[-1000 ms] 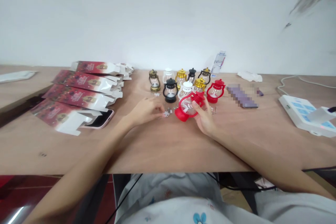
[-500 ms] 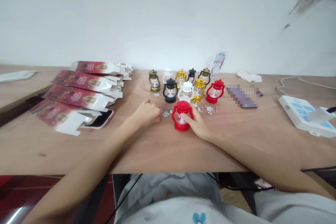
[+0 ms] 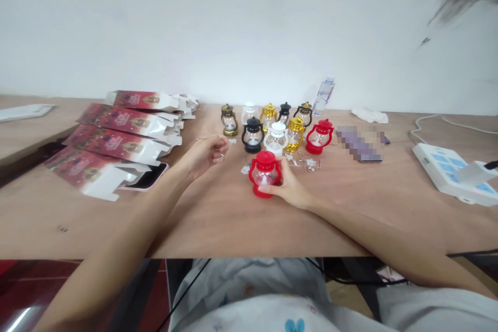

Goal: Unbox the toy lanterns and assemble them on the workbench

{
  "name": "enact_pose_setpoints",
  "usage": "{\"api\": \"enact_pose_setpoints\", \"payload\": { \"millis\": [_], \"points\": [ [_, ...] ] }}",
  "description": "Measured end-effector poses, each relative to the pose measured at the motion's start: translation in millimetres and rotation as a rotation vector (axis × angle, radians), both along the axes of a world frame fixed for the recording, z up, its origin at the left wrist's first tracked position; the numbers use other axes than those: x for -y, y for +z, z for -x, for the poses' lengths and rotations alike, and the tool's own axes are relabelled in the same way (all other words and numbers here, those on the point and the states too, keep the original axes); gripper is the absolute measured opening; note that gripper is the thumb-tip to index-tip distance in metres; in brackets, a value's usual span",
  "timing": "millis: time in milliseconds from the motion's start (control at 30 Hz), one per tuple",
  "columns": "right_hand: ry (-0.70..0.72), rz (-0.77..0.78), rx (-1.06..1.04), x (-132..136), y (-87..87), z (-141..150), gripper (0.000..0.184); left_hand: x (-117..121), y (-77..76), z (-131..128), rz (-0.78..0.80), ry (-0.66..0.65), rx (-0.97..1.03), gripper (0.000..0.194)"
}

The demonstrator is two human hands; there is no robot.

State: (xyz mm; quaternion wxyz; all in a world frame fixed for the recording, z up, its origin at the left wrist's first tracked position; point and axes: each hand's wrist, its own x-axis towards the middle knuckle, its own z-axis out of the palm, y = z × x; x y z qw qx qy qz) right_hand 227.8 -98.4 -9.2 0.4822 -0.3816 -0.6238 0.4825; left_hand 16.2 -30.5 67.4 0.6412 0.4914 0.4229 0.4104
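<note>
My right hand [image 3: 290, 187] is wrapped round the right side of a small red lantern [image 3: 265, 174] with a clear globe and a white candle shape inside. The lantern is upright, close to the table surface. To its left, my left hand [image 3: 206, 156] is closed with curled fingers. A bit of thin shiny wire [image 3: 221, 157] shows at its fingertips; the rest is hidden. Behind the hands stand several lanterns, among them a black one [image 3: 253, 136], a white one [image 3: 276, 138], a gold one [image 3: 294, 135] and another red one [image 3: 319, 136]. Small wire pieces with white tags [image 3: 310, 164] lie before them.
Flattened red and white boxes [image 3: 112, 142] lie fanned out at left, partly over a phone [image 3: 150, 176]. A bottle [image 3: 324, 95] leans by the wall. At right are a purple packet [image 3: 358, 144], a tissue [image 3: 369, 115] and a white power strip [image 3: 453, 171] with a cable.
My left hand has moved left and slightly away, turning so its fingertips show with the wire bit. The red lantern has shifted slightly left and down in my right hand.
</note>
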Motion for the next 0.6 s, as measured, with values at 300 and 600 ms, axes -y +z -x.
{"api": "enact_pose_setpoints", "payload": {
  "millis": [300,600],
  "points": [
    [-0.058,-0.039,-0.101,3,4.1,5,0.045,7,-5.5,-12,0.233,-0.119,0.161,0.008],
    [0.002,0.014,-0.150,4,2.9,5,0.044,19,-19.2,-19,-0.091,-0.130,-0.085,0.021]
  ]
}}
